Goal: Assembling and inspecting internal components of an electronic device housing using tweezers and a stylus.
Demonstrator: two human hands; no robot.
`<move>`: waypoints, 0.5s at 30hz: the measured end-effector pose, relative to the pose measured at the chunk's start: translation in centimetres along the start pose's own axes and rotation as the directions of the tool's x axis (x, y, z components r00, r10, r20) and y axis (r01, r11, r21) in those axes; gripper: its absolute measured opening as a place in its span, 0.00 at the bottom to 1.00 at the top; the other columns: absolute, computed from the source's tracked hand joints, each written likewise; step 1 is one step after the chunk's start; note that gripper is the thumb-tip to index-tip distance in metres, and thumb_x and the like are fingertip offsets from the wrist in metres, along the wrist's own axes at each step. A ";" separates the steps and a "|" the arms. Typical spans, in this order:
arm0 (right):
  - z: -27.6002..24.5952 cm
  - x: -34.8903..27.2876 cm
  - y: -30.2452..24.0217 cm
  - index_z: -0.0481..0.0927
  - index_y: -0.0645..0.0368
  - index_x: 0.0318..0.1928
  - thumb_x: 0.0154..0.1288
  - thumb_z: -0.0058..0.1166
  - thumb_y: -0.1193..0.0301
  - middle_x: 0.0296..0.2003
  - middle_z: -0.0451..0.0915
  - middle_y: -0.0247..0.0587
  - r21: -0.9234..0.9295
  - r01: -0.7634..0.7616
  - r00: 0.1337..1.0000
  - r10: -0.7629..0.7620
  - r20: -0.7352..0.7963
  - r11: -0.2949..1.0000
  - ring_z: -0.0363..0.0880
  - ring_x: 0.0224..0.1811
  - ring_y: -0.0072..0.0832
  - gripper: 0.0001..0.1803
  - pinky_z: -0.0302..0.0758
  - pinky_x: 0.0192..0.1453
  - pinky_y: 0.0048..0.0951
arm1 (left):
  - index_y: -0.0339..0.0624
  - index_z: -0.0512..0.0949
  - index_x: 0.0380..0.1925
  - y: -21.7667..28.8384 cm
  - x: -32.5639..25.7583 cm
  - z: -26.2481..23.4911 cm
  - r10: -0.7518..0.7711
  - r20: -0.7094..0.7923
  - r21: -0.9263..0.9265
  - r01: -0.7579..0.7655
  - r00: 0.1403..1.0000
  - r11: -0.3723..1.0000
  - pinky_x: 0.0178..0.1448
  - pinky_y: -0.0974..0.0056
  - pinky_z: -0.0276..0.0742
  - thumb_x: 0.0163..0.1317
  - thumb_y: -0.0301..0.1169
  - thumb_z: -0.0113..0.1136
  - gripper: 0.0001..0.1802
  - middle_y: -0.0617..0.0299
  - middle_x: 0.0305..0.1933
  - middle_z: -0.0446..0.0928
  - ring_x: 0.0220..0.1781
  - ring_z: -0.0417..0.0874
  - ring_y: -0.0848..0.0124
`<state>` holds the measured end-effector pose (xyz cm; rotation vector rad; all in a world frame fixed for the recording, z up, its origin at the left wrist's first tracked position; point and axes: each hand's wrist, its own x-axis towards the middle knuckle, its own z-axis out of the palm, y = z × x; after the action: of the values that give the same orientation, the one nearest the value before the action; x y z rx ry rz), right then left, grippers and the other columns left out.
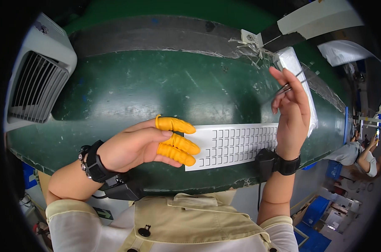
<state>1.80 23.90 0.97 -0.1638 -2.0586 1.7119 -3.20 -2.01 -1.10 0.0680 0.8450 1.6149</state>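
On the green table, a white sheet [203, 145] carries rows of small dark corner-shaped marks. My left hand [144, 145] lies at its left end, with yellow finger cots [180, 147] on three fingers. Those fingers are stretched out and their tips overlap the sheet's left edge; the bare thumb rests beside them. Above the sheet's right end, my right hand [292, 107] is raised with thin metal tweezers [286, 87] between its fingers. The tweezers' tips are blurred and point left. My right hand and wrist cover the right end of the sheet.
A white slatted machine [41, 80] stands at the far left. Beyond my right hand lies a long, pale wrapped block [288, 59]. Torn clear tape [251, 48] clings to the grey strip [157, 35] along the back. A co-worker [358, 157] is at the right.
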 end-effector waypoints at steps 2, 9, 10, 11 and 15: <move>-0.1 -0.1 0.4 0.69 0.65 0.45 0.59 0.39 0.77 0.37 0.76 0.41 0.037 -0.031 0.996 0.028 0.088 0.999 0.58 0.20 0.11 0.14 0.60 0.27 0.11 | 0.31 0.59 0.51 -0.1 0.0 -0.5 -0.009 -0.009 -0.020 0.008 1.000 1.000 0.49 0.58 0.69 0.59 0.32 0.35 0.21 0.43 0.46 0.69 0.46 0.74 0.54; -0.3 -0.2 -0.9 0.54 0.55 0.33 0.57 0.44 0.82 0.30 0.75 0.46 -0.024 -0.096 0.995 0.096 0.002 0.995 0.65 0.21 0.12 0.14 0.61 0.20 0.11 | 0.31 0.59 0.51 0.2 0.4 0.1 -0.003 0.019 0.006 0.003 1.000 1.000 0.49 0.58 0.70 0.59 0.31 0.35 0.21 0.43 0.46 0.69 0.46 0.74 0.53; 0.0 -0.3 -1.5 0.54 0.55 0.33 0.57 0.44 0.82 0.30 0.75 0.46 -0.027 -0.098 0.995 0.098 0.005 0.995 0.65 0.21 0.12 0.14 0.61 0.20 0.11 | 0.31 0.59 0.51 0.2 0.5 0.0 -0.005 0.015 0.003 0.004 1.000 1.000 0.49 0.58 0.70 0.59 0.31 0.35 0.21 0.43 0.46 0.69 0.46 0.74 0.53; 0.3 -0.2 -2.0 0.52 0.55 0.33 0.56 0.44 0.82 0.30 0.74 0.48 0.024 -0.050 0.998 0.049 0.049 0.998 0.64 0.19 0.12 0.15 0.60 0.19 0.11 | 0.31 0.59 0.51 0.3 0.5 0.1 -0.003 0.015 0.000 0.003 1.000 1.000 0.49 0.58 0.70 0.59 0.31 0.35 0.21 0.43 0.46 0.69 0.46 0.74 0.53; 1.8 0.8 -4.4 0.52 0.54 0.33 0.58 0.41 0.82 0.29 0.73 0.50 0.019 0.077 0.992 -0.079 0.096 0.997 0.58 0.13 0.12 0.13 0.56 0.16 0.11 | 0.31 0.59 0.51 0.2 0.7 0.3 -0.006 0.017 0.001 0.006 1.000 1.000 0.49 0.59 0.70 0.59 0.31 0.35 0.21 0.43 0.46 0.69 0.46 0.74 0.54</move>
<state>1.20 21.57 5.17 0.0050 -2.0911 1.7188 -3.44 -1.27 -1.05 0.0801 0.8323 1.6066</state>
